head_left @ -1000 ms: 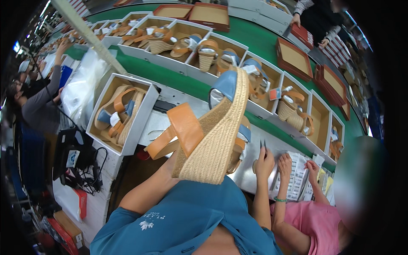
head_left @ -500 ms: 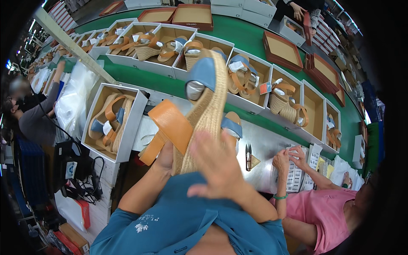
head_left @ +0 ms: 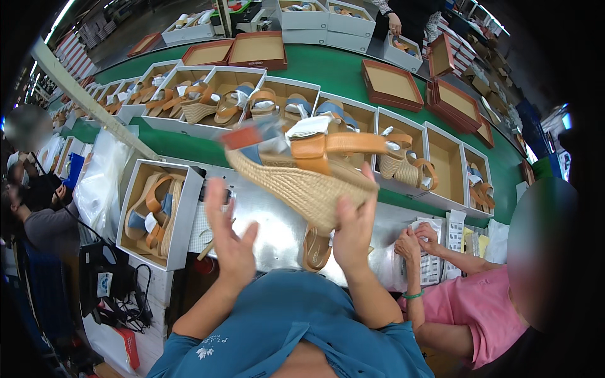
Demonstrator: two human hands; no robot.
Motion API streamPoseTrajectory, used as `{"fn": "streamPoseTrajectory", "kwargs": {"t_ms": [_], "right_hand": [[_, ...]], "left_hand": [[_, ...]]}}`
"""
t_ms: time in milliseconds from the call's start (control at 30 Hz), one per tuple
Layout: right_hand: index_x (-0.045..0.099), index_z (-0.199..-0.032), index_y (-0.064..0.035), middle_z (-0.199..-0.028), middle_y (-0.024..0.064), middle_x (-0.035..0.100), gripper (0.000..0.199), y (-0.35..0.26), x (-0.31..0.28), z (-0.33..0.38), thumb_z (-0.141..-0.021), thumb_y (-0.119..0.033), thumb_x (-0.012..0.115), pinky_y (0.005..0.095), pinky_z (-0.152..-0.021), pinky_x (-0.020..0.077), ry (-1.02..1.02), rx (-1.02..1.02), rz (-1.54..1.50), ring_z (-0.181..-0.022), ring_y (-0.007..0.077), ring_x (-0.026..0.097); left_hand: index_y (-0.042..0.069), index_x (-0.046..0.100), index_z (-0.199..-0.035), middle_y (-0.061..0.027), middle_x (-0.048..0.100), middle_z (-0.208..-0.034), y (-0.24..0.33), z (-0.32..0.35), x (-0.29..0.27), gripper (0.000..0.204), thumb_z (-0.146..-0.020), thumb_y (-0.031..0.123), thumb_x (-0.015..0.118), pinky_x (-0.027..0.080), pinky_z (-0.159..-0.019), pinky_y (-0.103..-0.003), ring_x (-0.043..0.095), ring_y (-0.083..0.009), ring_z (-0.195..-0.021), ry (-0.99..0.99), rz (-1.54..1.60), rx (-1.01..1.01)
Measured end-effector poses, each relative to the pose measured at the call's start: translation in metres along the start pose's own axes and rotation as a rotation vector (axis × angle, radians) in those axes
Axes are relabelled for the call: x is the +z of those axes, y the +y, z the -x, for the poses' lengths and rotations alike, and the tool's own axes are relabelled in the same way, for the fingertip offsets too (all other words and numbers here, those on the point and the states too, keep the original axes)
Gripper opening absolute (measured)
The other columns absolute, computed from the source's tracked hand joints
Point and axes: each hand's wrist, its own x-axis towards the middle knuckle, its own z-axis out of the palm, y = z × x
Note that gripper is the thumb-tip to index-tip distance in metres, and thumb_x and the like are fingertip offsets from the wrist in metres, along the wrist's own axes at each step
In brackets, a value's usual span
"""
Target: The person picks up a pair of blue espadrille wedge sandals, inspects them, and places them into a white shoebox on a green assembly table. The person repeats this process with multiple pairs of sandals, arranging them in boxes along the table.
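Head view: My right hand (head_left: 354, 234) holds a woven-jute wedge sandal with tan leather straps and a blue insole (head_left: 302, 170) above the metal worktop (head_left: 277, 236). The fingers (head_left: 365, 189) wrap the underside of the wedge and press against the jute; the sandal lies tilted, toe to my left, straps uppermost. My left hand (head_left: 230, 242) is raised just beside the sandal, palm open, fingers spread and touching nothing. A second tan sandal (head_left: 315, 247) lies on the worktop directly below the held one. An open white cardboard box containing a pair of tan sandals (head_left: 157, 211) stands to my left on the worktop. A green conveyor belt (head_left: 328, 66) beyond the worktop carries a row of open boxes (head_left: 441, 160). To my right, a person in a pink shirt (head_left: 472, 302) handles printed sheets (head_left: 435, 261).
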Motion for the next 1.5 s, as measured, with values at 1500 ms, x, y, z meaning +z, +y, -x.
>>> {"fn": "streamPoseTrajectory", "kwargs": {"t_ms": [1500], "right_hand": [[0.044, -0.132, -0.0061, -0.108, 0.0044, 0.048, 0.037, 0.027, -0.007, 0.024, -0.102, -0.027, 0.047, 0.0255, -0.07, 0.049, -0.064, 0.313, 0.028, -0.088, 0.0107, 0.058]], "left_hand": [[0.019, 0.011, -0.151, -0.0114, 0.033, -0.146, -0.068, 0.005, -0.021, 0.072, -0.095, 0.042, 0.05, 0.041, -0.105, -0.044, 0.045, -0.0252, -0.128, 0.077, 0.836, -0.65]]}}
